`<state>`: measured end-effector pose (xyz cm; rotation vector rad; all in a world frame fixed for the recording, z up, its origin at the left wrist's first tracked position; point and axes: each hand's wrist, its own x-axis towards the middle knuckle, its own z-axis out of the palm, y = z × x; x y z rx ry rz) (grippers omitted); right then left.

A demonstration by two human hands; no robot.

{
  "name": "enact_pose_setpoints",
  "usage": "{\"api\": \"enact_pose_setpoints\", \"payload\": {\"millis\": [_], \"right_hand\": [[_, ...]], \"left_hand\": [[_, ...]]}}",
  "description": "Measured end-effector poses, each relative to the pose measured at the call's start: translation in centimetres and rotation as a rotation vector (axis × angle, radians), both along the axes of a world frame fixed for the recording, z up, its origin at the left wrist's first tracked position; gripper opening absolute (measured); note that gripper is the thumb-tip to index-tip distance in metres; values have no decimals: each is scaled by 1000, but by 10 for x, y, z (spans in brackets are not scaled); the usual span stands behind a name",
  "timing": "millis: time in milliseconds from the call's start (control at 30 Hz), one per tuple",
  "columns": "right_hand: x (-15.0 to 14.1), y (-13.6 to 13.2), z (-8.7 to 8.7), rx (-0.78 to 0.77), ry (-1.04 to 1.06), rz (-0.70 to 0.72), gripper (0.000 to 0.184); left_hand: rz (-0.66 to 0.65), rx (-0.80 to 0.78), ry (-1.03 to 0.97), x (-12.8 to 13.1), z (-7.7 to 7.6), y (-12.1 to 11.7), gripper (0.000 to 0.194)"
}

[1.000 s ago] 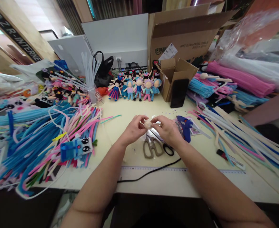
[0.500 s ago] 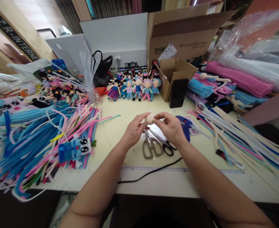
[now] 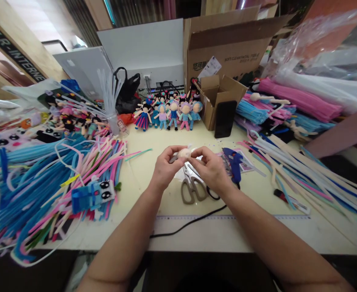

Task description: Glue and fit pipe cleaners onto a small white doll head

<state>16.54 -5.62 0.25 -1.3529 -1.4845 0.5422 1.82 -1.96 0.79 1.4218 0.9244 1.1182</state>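
A small cream fuzzy ball [image 3: 184, 153] is pinched between the fingertips of both hands above the middle of the table. My left hand [image 3: 165, 168] grips it from the left, fingers curled. From the right, my right hand [image 3: 210, 170] closes its thumb and fingers on it. Grey-handled scissors [image 3: 192, 186] lie on the table just under the hands. A blue glue gun [image 3: 233, 164] lies right of my right hand.
A heap of coloured pipe cleaners [image 3: 44, 182] covers the left side; more lie at right [image 3: 303, 170]. A row of small dolls [image 3: 169, 113] stands at the back, beside a small open cardboard box [image 3: 218, 97] and a black phone [image 3: 224, 119]. A black cable [image 3: 190, 221] and ruler [image 3: 233, 217] run along the front edge.
Both hands with the cream ball have shifted slightly left and the fingers have turned the ball; the view has drifted a little.
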Motion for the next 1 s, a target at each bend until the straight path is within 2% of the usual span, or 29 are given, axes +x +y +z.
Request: {"api": "enact_pose_setpoints", "payload": {"millis": [233, 433, 600, 800, 1000], "right_hand": [[-2, -3, 2, 30, -72, 1, 15], [2, -2, 4, 21, -98, 69, 12], [6, -1, 4, 24, -117, 15, 9], [11, 0, 6, 72, -162, 35, 6], [15, 0, 12, 113, -208, 76, 3]], "left_hand": [[46, -11, 16, 1, -2, 2, 29], [56, -43, -28, -1, -1, 5, 27], [57, -70, -17, -1, 1, 5, 27], [-24, -86, 8, -4, 0, 6, 27], [-103, -130, 73, -7, 8, 5, 29]]}}
